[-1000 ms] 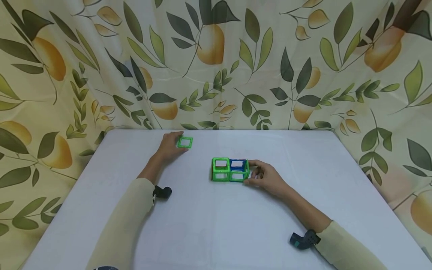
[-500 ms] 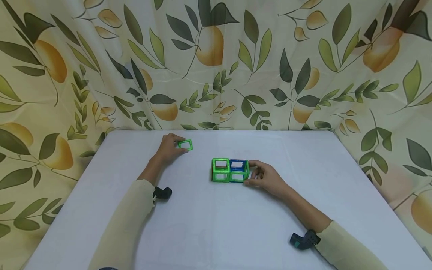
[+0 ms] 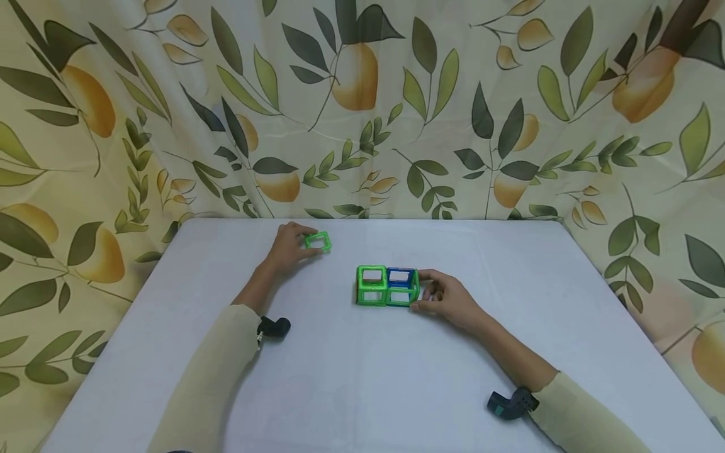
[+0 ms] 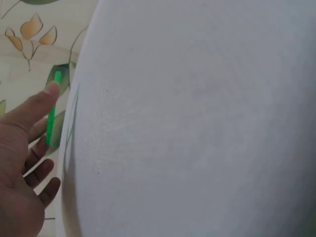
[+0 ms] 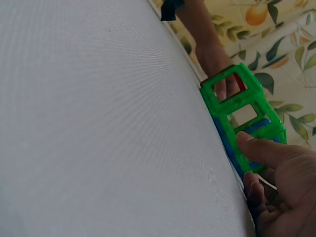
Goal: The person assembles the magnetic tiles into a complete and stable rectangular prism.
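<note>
Near the table's back left, my left hand (image 3: 287, 247) pinches a green square magnetic tile (image 3: 328, 241) by its left side. In the left wrist view this tile (image 4: 51, 121) appears edge-on between thumb and fingers. Toward the middle of the table stands a block of two joined cubes of magnetic tiles (image 3: 387, 287), mostly green, with blue on the right cube. My right hand (image 3: 447, 297) grips the block's right end between thumb and fingers. The right wrist view shows the thumb on a green side of the block (image 5: 238, 102); red shows inside its far end.
A white cloth covers the table (image 3: 340, 371). Behind it hangs a curtain (image 3: 317, 126) with a fruit and leaf print. Each sleeve's cuff bears a black wrist camera, one on the left (image 3: 275, 327) and one on the right (image 3: 511, 403).
My left hand has shifted slightly right, bringing the green tile with it, and the tile has turned a little. The right hand and the block have stayed in place.
</note>
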Action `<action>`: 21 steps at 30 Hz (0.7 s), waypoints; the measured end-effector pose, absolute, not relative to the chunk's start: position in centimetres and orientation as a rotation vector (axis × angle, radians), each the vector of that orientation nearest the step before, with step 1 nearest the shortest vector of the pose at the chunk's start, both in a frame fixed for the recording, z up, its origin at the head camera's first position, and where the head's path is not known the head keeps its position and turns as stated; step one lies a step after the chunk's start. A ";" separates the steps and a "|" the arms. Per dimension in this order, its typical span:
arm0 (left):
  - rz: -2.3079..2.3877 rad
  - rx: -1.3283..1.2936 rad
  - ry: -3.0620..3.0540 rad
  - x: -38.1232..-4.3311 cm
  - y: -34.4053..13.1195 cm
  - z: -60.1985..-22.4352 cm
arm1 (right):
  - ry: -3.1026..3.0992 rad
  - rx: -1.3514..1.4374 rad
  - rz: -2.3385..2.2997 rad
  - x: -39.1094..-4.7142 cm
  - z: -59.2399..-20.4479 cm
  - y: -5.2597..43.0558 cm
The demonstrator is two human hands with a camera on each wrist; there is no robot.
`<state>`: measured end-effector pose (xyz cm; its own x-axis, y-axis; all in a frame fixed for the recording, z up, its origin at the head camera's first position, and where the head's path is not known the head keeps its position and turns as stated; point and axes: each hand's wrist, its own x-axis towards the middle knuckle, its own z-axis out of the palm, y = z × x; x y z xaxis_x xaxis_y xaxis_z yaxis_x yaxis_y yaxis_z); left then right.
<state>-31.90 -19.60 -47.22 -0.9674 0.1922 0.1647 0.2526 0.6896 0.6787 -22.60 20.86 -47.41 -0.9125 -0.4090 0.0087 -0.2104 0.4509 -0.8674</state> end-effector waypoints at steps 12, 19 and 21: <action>-1.185 -0.526 -2.695 -30.7 -16.3 -45.4 | 2.488 -0.546 -1.463 -22.6 -47.5 20.9; -1.229 -0.613 -2.628 -29.3 -14.1 -43.8 | 2.498 -0.549 -1.457 -22.6 -47.5 20.8; -1.231 -0.645 -2.612 -29.0 -13.7 -43.5 | 2.496 -0.552 -1.462 -22.6 -47.5 20.8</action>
